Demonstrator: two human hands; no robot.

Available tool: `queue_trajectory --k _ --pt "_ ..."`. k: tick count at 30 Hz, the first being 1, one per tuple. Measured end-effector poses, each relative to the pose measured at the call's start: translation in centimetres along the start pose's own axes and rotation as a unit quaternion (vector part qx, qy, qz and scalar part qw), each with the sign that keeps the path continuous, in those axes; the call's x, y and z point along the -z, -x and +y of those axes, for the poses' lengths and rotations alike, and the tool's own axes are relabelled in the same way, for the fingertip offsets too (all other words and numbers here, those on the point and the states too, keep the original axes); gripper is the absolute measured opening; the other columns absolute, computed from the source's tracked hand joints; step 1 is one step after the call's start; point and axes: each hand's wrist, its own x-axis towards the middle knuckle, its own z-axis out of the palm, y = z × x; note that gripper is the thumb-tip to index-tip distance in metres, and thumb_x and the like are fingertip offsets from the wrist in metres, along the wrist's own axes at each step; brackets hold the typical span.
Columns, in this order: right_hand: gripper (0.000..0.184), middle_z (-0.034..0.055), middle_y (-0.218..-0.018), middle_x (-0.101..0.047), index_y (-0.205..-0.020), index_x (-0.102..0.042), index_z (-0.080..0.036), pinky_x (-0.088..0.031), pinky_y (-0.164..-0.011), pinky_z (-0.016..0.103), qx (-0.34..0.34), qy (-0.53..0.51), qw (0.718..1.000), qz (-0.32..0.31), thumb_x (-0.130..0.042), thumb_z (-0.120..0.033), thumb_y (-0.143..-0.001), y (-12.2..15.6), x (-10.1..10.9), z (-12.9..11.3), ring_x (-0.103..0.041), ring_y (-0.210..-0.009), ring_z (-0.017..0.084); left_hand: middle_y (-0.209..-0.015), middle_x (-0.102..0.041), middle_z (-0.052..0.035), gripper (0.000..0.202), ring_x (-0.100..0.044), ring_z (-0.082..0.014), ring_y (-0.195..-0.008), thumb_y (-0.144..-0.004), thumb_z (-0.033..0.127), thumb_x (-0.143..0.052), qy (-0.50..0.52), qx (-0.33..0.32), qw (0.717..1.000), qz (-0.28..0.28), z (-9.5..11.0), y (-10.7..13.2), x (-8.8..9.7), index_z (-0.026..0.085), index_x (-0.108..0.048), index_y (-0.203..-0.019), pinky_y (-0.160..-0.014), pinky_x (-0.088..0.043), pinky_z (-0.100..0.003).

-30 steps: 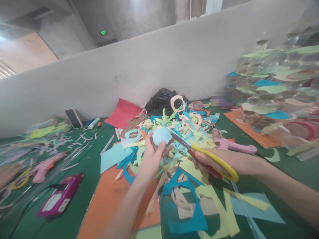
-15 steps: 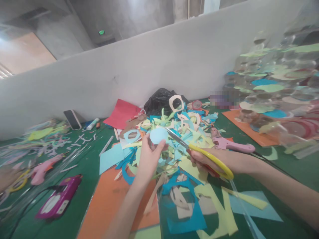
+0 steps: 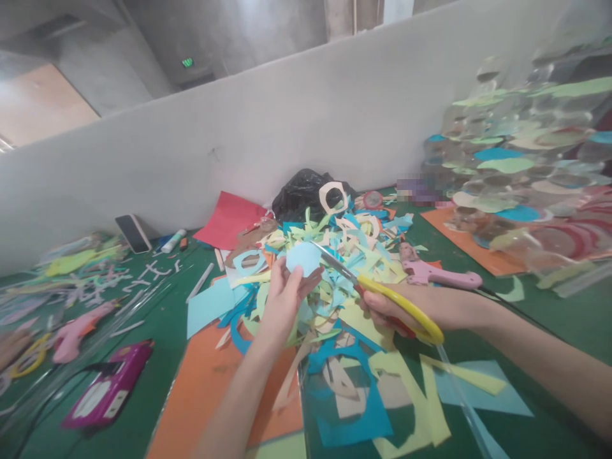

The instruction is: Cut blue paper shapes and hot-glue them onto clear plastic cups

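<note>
A rounded light-blue paper piece (image 3: 303, 259) is pinched in my left hand (image 3: 283, 296), its thumb over the lower edge. My right hand (image 3: 389, 305) grips yellow-handled scissors (image 3: 406, 299) with red inside the handles. The metal blades point up and left, their tips at the right edge of the paper; whether they touch it I cannot tell. Beneath both hands lies a heap of cut paper scraps (image 3: 351, 296) in yellow, blue, green and cream. A dark-blue scrap with a round cut-out (image 3: 356, 427) lies nearer to me.
A pink glue gun (image 3: 442, 276) lies right of the heap, another pink glue gun (image 3: 79, 331) at left near a magenta device (image 3: 109, 386). Bottles stacked with paper discs (image 3: 521, 166) stand at right. Behind are a black plastic bag (image 3: 306, 194), red paper (image 3: 232, 220) and a phone (image 3: 132, 233).
The light-blue paper has turned slightly in my left hand, and the thumb has shifted a little left. The whole view has moved slightly. My right hand still holds the scissors.
</note>
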Motion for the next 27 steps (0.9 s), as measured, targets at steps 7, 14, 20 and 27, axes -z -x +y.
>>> queue_trajectory --k 7,14,20,27 --pt "0.063 -0.0035 -0.059 -0.049 -0.066 -0.043 -0.021 -0.039 -0.064 0.031 -0.01 0.002 1.0 0.003 -0.026 -0.077 -0.091 -0.07 0.07 0.24 -0.046 -0.057 0.014 -0.134 -0.057 -0.009 0.05 -0.07 -0.0259 -0.108 -0.087 0.045 -0.065 -0.073 -0.005 0.997 -0.014 -0.16 0.17 0.27 0.028 -0.044 -0.129 -0.096 -0.056 -0.043" --pt "0.066 -0.0036 -0.058 -0.048 -0.066 -0.041 -0.022 -0.04 -0.065 0.031 -0.029 -0.009 0.999 0.013 -0.027 -0.082 -0.087 -0.12 0.05 -0.11 -0.049 -0.059 0.015 -0.14 -0.055 -0.0072 0.039 -0.064 -0.0276 -0.119 -0.09 0.037 -0.061 -0.035 -0.001 0.997 -0.072 0.22 0.59 -0.1 0.029 -0.051 -0.127 -0.101 -0.053 -0.04" --pt "0.063 -0.0026 -0.059 -0.048 -0.066 -0.044 -0.021 -0.038 -0.063 0.031 -0.017 -0.011 1.0 0.008 -0.028 -0.077 -0.091 0.05 0.18 0.1 -0.045 -0.057 0.014 -0.14 -0.054 -0.0086 0.041 -0.061 -0.0267 -0.124 -0.092 0.037 -0.06 -0.063 -0.018 0.996 -0.059 -0.15 0.57 0.12 0.027 -0.049 -0.13 -0.106 -0.049 -0.041" --pt "0.06 -0.0027 -0.06 -0.049 -0.065 -0.045 -0.02 -0.038 -0.062 0.029 -0.017 -0.005 1.0 0.008 -0.03 -0.071 -0.094 0.09 0.21 0.12 -0.044 -0.057 0.013 -0.138 -0.055 -0.0102 0.041 -0.061 -0.0273 -0.122 -0.09 0.04 -0.061 -0.081 -0.03 0.996 -0.035 -0.04 0.46 -0.07 0.024 -0.05 -0.126 -0.104 -0.051 -0.042"
